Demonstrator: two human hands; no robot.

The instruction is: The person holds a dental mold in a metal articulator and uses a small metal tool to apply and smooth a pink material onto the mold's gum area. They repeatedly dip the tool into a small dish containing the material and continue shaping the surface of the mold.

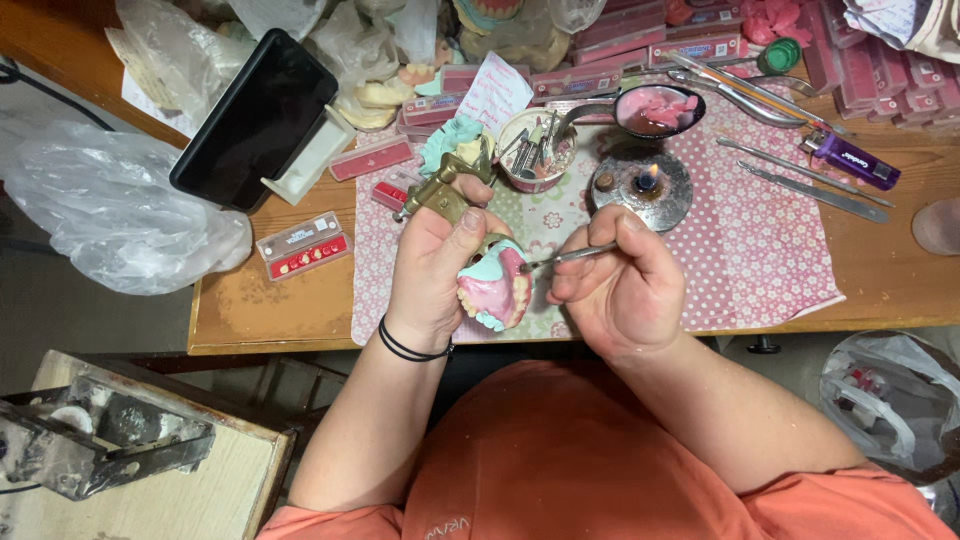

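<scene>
Near the table's front edge, your left hand [432, 268] is wrapped around a brass articulator [447, 196] carrying a pink wax denture [497, 287]. Just right of it, your right hand [618, 285] pinches a thin metal instrument [566, 257], its tip touching the wax.

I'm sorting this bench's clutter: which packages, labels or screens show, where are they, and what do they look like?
Dark tablet: upper left, propped, black blank screen.
Small clear box: left of the left hand, rectangular, red strip inside.
Pink flat boxes: stacked along the back, rectangular.
White slip: behind the cup, handwritten in pink.
Purple lighter: far right, labelled.
</scene>
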